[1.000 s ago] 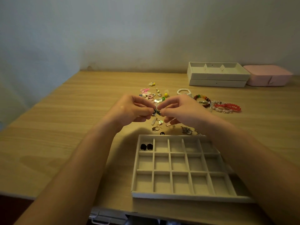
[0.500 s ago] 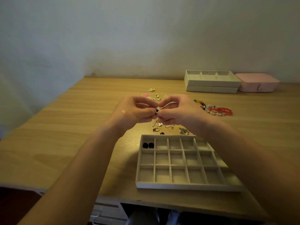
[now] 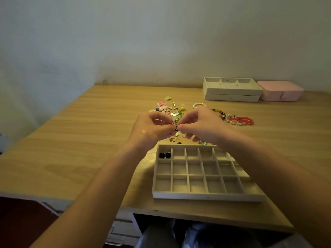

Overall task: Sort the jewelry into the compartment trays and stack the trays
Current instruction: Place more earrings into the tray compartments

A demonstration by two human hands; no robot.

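Two hands, the left hand (image 3: 152,130) and right hand (image 3: 200,126), pinch one small dark earring (image 3: 177,128) in a shared grip. Nearby, the beige felt compartment tray (image 3: 206,197) holds only two dark studs (image 3: 165,155). The colourful loose jewelry (image 3: 172,110) scattered on the wooden tabletop (image 3: 89,140) awaits sorting, then stacking.

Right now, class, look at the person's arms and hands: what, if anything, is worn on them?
No sleeves: the left arm and right arm are bare as far up as the view shows. Neither wrist bears a watch or bracelet. No ring shows on the left hand or right hand, though parts of the fingers are hidden.
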